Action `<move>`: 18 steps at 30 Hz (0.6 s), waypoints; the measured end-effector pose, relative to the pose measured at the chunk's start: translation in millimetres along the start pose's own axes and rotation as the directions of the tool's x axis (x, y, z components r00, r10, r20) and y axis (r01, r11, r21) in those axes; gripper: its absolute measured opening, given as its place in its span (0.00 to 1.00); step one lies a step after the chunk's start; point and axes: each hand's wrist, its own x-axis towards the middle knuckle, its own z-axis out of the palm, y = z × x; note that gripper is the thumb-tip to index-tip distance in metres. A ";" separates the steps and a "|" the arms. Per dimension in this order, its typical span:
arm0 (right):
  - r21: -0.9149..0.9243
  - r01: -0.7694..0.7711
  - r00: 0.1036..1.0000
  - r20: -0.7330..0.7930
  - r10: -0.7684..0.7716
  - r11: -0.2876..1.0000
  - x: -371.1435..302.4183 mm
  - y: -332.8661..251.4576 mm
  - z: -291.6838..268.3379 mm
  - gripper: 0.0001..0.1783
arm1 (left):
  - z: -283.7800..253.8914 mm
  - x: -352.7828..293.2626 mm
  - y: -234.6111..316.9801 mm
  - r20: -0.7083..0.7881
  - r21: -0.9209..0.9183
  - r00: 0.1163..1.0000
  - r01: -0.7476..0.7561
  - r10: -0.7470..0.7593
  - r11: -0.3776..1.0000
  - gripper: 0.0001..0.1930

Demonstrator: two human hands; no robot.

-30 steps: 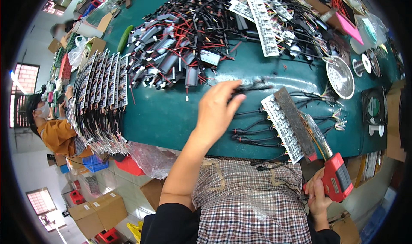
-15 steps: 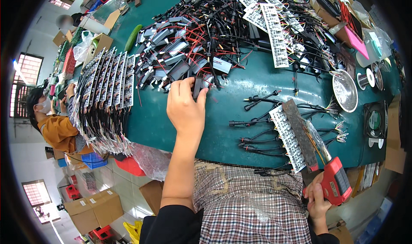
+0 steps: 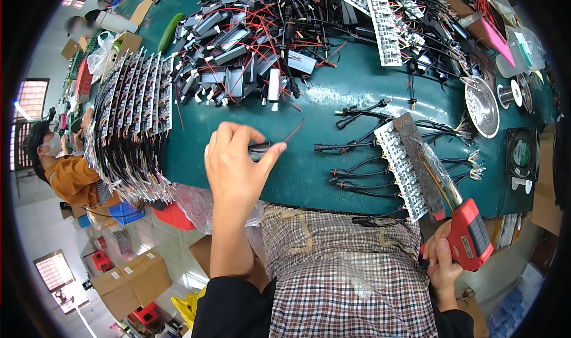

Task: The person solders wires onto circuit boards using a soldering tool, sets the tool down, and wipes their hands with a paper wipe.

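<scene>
My left hand pinches a small dark rectangular module with a red wire between thumb and fingers. It is above the green table's near part, and the fingers hide much of the module. My right hand grips a red soldering gun at the table's front edge, its metal barrel pointing up and left. Beside the barrel, a dark worn bar lies across a white circuit board strip. Black connector cables stretch out to the left of the strip, and stripped wire ends show on the right.
A pile of grey module cases with red wires lies at the back, beside tangled black cables. Left stands a stack of wired boards. On the right are a metal dish, a solder spool and a small fan. A person sits at far left.
My left hand has drawn back from the pile toward me and left, bringing the dark module with it. The right hand still grips the soldering gun. The whole view has shifted slightly.
</scene>
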 end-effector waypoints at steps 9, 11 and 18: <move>0.007 -0.009 1.000 -0.005 0.009 1.000 -2.0 -1.9 2.2 0.10 | 45.0 10.0 17.2 -0.032 -0.106 0.999 -0.007 0.003 0.994 0.12; 0.025 -0.019 1.000 -0.013 0.019 1.000 0.4 -1.6 1.1 0.09 | 46.8 10.5 16.4 -0.015 -0.144 1.000 -0.029 0.028 0.989 0.09; -0.043 -0.048 0.996 0.076 0.051 0.998 5.3 -0.1 -7.0 0.11 | 24.7 8.2 44.0 -0.011 -0.570 0.992 0.098 -0.127 0.816 0.04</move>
